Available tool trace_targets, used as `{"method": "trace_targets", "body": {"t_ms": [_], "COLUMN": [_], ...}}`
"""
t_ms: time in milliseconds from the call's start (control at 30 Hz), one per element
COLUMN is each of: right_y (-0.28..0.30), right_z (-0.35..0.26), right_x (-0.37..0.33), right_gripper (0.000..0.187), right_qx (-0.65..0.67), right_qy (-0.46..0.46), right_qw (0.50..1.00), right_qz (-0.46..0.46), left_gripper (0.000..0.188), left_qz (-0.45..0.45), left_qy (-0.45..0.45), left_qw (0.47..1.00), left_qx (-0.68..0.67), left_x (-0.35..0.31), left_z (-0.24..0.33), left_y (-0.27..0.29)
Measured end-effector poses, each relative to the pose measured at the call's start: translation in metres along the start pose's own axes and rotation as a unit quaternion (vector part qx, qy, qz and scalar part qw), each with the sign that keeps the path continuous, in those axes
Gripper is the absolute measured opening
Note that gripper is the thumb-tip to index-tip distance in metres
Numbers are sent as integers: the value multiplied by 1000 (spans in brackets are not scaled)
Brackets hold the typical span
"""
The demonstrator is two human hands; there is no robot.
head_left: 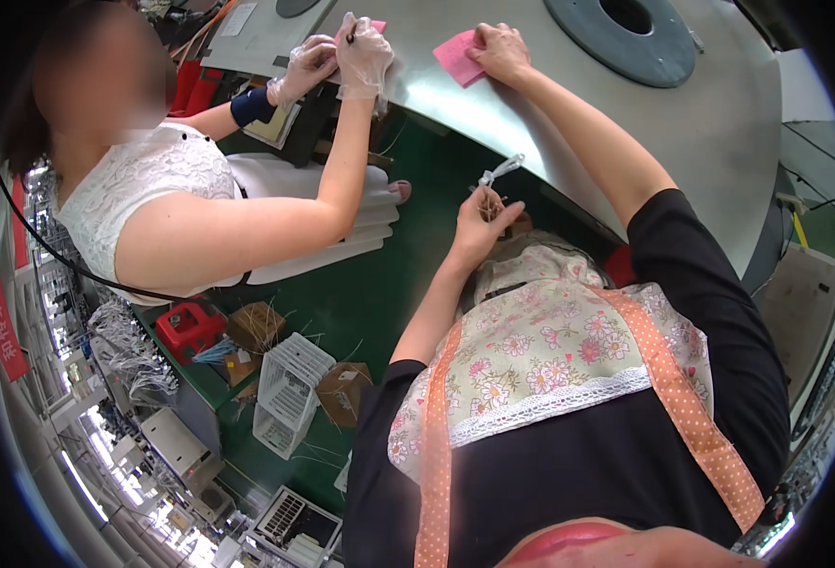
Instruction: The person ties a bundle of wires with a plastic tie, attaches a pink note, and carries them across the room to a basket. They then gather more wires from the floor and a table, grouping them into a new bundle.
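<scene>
My right hand (502,52) is closed at the edge of a pink sheet (455,59), which lies on the metal tabletop (569,114). Whether the sheet is paper or cloth I cannot tell. Off the table's near edge, above my lap, my left hand (479,227) is closed on a small bundle of thin brownish strands (489,204). A clear, whitish plastic end (506,168) sticks out beyond the fingers toward the table. The fingers hide part of the bundle.
At the left a co-worker's gloved hands (360,62) hold a pen over another pink piece (372,26). A dark grey ring-shaped disc (578,21) lies on the table. A white plastic crate (290,393), cardboard boxes (343,393) and a red container (190,331) stand lower left.
</scene>
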State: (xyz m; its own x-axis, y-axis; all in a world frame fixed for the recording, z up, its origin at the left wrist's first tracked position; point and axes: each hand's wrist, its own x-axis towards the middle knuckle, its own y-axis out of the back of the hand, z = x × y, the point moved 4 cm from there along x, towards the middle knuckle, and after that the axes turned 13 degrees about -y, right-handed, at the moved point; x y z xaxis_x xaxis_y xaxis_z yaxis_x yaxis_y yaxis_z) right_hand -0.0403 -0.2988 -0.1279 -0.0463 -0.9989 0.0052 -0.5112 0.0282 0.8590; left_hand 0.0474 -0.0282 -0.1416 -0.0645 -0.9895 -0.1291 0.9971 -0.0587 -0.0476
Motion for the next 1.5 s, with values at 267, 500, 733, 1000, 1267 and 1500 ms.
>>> {"method": "trace_targets", "body": {"t_ms": [267,500,733,1000,1267,1500], "right_y": [67,92,89,81,100,93], "right_z": [26,61,65,43,30,42], "right_x": [-92,-172,-219,-249,-253,-243], "right_gripper": [41,35,32,29,23,21], "right_qx": [401,571,693,543,391,381], "right_qy": [-47,-167,-219,-107,19,-72], "right_qw": [901,747,583,721,852,866], "right_qz": [-160,-296,-363,-417,-348,-315], "left_gripper": [35,41,47,42,34,24], "left_qz": [56,-51,-171,-196,-174,-158], "left_qy": [-32,-15,13,9,6,34], "left_qw": [996,997,960,940,954,976], "left_qx": [62,55,-221,-279,-246,-143], "left_x": [11,20,13,14,12,14], "left_z": [-3,3,0,-18,-10,-14], "left_y": [21,10,3,13,12,13]}}
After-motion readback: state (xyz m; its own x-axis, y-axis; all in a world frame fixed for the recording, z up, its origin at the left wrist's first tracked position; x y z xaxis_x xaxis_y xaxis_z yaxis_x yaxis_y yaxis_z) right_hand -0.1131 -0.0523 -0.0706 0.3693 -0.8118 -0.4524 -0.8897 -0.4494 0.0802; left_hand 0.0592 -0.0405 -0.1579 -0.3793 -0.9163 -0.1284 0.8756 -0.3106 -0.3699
